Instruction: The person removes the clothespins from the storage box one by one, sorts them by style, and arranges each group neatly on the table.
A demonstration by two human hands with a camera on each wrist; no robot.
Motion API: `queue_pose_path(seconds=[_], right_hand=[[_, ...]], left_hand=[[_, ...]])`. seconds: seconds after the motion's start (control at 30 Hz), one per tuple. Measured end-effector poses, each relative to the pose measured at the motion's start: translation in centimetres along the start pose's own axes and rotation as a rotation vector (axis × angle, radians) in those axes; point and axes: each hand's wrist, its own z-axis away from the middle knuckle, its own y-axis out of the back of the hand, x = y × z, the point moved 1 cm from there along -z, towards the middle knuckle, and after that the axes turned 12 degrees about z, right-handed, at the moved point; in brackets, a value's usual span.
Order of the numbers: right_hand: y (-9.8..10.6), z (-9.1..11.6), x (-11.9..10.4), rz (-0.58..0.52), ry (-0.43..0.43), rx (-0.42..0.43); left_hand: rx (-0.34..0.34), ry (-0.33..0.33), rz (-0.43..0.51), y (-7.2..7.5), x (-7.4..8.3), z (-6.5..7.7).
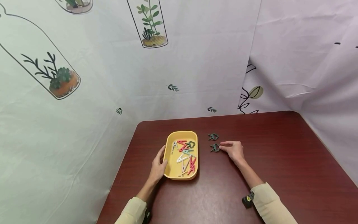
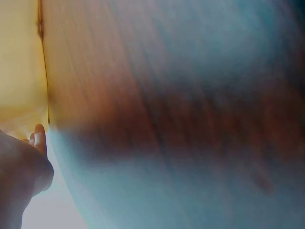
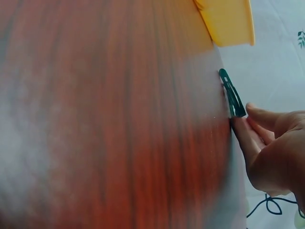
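My left hand (image 1: 157, 166) holds the left side of a yellow plastic tray (image 1: 173, 169), its thumb at the rim. In the left wrist view part of that hand (image 2: 24, 169) shows against the tray wall (image 2: 21, 57). To the right of the tray, the fingertips of my right hand (image 1: 235, 151) pinch a dark green spring clip (image 1: 214, 147) by its rounded end. The right wrist view shows this clip (image 3: 232, 93) at the thumb and fingers, close to the tabletop. A second dark green clip (image 1: 213, 137) lies just behind it.
Inside the tray are several clothespins, among them red pins (image 1: 192, 165), a white pin (image 1: 181, 158) and a teal pin (image 1: 188, 151), plus a dark green clip (image 1: 191, 144). The dark red wooden table (image 1: 268, 146) meets a printed cloth backdrop (image 1: 201, 68) at its far edge.
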Motion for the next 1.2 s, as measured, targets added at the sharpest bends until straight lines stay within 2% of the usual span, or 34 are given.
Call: queue_pose_path(seconds=[0.17,0.4,0.53,0.8,1.1,1.2], right_hand=[[-0.2,-0.1,0.1,0.034,0.050,-0.041],[-0.4,-0.2,0.0,0.073,0.133,-0.023],[-0.5,-0.2,-0.1,0.094,0.148,-0.002],[-0.5,-0.2,-0.3,0.123,0.189,0.015],[0.1,-0.5,-0.4,0.130,0.182,0.078],[0.5,-0.9,-0.6,0.121,0.185,0.098]], left_hand=[[-0.001,0.016,-0.006,0.0,-0.1,-0.1],[0.024,0.021,-0.032,0.6,-3.2,-0.5],[0.023,0.037,-0.027,0.9,-3.8,-0.6],[0.014,0.041,-0.017,1.0,-3.7,-0.5],[0.014,0.042,-0.025,0.5,-2.9,-0.5],[0.009,0.038,-0.020,0.7,-3.1,-0.4]])
